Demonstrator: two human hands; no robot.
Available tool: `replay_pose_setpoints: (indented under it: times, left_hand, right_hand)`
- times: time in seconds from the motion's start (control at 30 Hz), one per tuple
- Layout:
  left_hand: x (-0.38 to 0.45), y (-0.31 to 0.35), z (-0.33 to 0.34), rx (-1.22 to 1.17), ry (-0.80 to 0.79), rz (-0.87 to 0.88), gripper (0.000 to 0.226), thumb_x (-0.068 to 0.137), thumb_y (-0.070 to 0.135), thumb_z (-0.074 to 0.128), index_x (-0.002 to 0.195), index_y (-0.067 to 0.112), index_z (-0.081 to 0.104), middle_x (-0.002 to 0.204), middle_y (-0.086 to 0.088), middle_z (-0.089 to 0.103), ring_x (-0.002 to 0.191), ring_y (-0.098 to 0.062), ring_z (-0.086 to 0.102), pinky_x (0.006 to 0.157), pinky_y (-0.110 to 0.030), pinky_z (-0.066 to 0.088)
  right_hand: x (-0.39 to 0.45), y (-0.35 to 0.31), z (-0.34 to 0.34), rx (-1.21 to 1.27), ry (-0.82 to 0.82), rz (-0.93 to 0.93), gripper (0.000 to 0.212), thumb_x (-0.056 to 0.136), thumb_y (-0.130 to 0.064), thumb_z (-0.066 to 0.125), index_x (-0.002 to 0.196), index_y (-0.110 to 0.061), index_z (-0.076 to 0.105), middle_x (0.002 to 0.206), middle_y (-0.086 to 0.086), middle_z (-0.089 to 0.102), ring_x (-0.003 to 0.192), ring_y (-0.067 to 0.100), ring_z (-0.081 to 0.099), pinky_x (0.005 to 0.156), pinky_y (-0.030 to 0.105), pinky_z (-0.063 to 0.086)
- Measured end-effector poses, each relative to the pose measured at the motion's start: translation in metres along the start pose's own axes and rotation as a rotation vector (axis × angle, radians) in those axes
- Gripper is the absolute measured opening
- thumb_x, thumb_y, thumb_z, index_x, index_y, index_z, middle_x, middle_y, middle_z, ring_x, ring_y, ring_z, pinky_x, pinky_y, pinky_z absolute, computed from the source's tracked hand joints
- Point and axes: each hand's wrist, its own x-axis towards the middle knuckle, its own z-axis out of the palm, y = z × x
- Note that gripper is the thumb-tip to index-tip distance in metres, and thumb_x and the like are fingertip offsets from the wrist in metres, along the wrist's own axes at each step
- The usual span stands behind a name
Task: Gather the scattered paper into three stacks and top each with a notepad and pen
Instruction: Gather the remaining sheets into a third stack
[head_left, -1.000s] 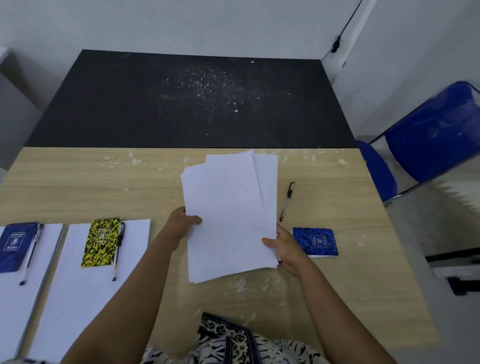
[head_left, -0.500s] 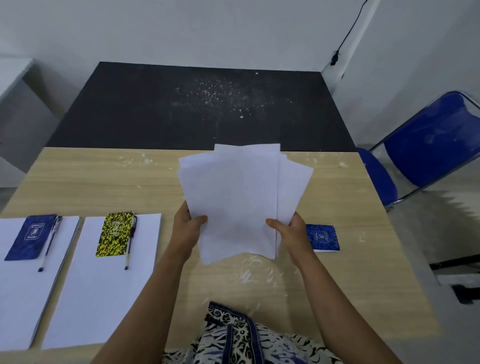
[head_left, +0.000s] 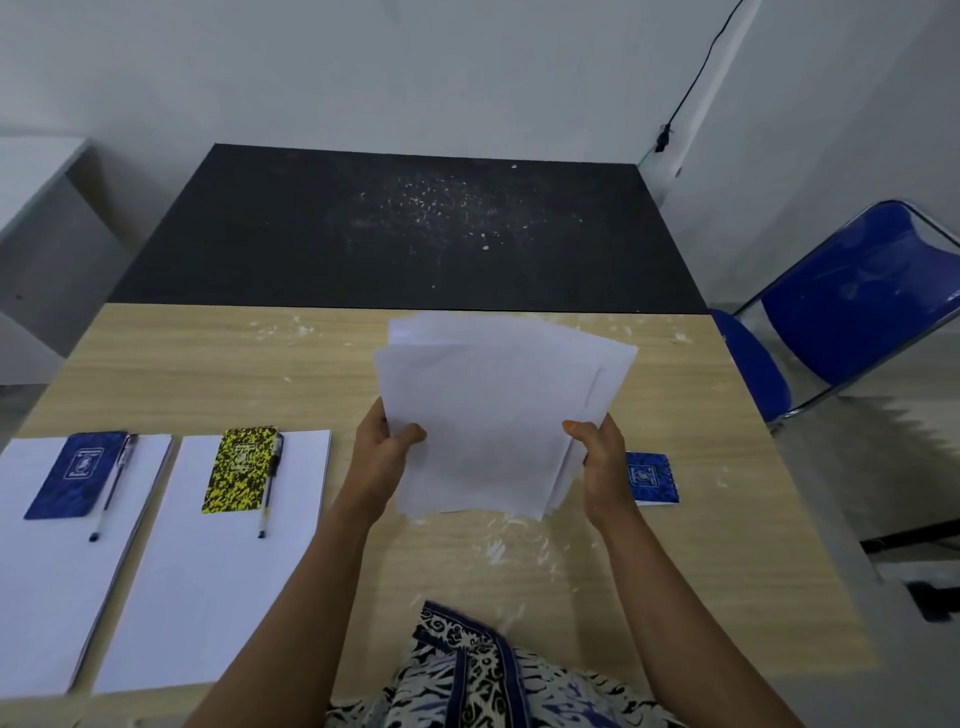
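White sheets of paper (head_left: 498, 415), loosely fanned and uneven at the edges, are held up off the wooden table (head_left: 208, 364) in the centre of the frame. The left hand (head_left: 382, 457) grips their lower left edge, thumb curled over the front of the sheets. The right hand (head_left: 597, 462) grips the lower right edge the same way, thumb on top and fingers hidden behind the paper.

Just right of the right hand, a small blue notepad (head_left: 652, 478) lies flat on the table, partly hidden by the wrist.

To the left, 2 finished stacks lie side by side, near each other but apart. The middle stack (head_left: 218, 571), at lower left of centre, carries a yellow-and-black notepad (head_left: 239, 470) with a pen (head_left: 270, 488) lying along its right side. The far-left stack (head_left: 47, 571), cut off by the frame's left edge, carries a dark blue notepad (head_left: 78, 475) and another pen (head_left: 111, 488) placed likewise.

Pale specks and smears mark the wood around the held sheets. Beyond the wooden table, in the upper middle of the frame, sits a black table (head_left: 405, 228) dusted with white flecks. A blue folding chair (head_left: 857, 301) stands at the right edge. At the bottom centre, a blue-and-white patterned garment (head_left: 478, 675) shows between the person's forearms.
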Motion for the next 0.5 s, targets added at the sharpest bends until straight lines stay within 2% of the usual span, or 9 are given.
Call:
replay_pose_setpoints:
  times: [0.1,0.2,0.3,0.37,0.5]
  left_hand:
    - [-0.003,0.001,0.001,0.008,0.006,-0.004,0.034,0.085,-0.009,0.051,0.105,0.016,0.063,0.097,0.003,0.069,0.081,-0.006,0.066,0.064,-0.020,0.050]
    - [-0.005,-0.001,0.002,0.019,-0.009,0.001,0.032,0.085,-0.007,0.052,0.102,0.018,0.064,0.096,0.004,0.070,0.082,-0.008,0.066,0.064,-0.018,0.050]
    - [-0.006,-0.005,0.000,0.013,-0.012,0.004,0.024,0.080,0.009,0.060,0.101,0.020,0.066,0.094,0.006,0.072,0.083,-0.008,0.067,0.065,-0.019,0.051]
    - [-0.007,-0.009,-0.002,0.014,-0.006,-0.023,0.029,0.075,0.019,0.061,0.103,0.020,0.067,0.097,0.005,0.072,0.086,-0.011,0.068,0.070,-0.024,0.051]
    - [-0.010,-0.012,-0.002,0.031,-0.002,-0.030,0.036,0.074,0.023,0.062,0.109,0.018,0.066,0.101,0.003,0.071,0.094,-0.018,0.067,0.074,-0.030,0.051]
  right_hand:
    - [-0.001,-0.005,0.000,0.033,-0.024,-0.030,0.039,0.076,-0.016,0.052,0.114,-0.012,0.059,0.096,-0.005,0.071,0.088,0.014,0.067,0.068,0.023,0.053]
    - [-0.004,-0.003,0.007,0.009,-0.069,-0.001,0.041,0.075,-0.017,0.054,0.115,-0.010,0.060,0.099,0.002,0.069,0.088,0.020,0.067,0.069,0.029,0.053]
    - [-0.009,0.005,0.016,-0.034,-0.095,0.023,0.036,0.073,-0.017,0.057,0.108,-0.013,0.062,0.097,0.002,0.069,0.088,0.021,0.066,0.070,0.032,0.050]
    - [-0.012,0.010,0.021,-0.055,-0.085,0.038,0.036,0.072,-0.017,0.058,0.108,-0.015,0.062,0.098,0.002,0.069,0.090,0.020,0.065,0.071,0.031,0.049]
    - [-0.015,0.012,0.024,-0.077,0.004,0.007,0.041,0.071,-0.017,0.059,0.112,-0.014,0.060,0.101,0.003,0.068,0.092,0.021,0.064,0.073,0.033,0.048]
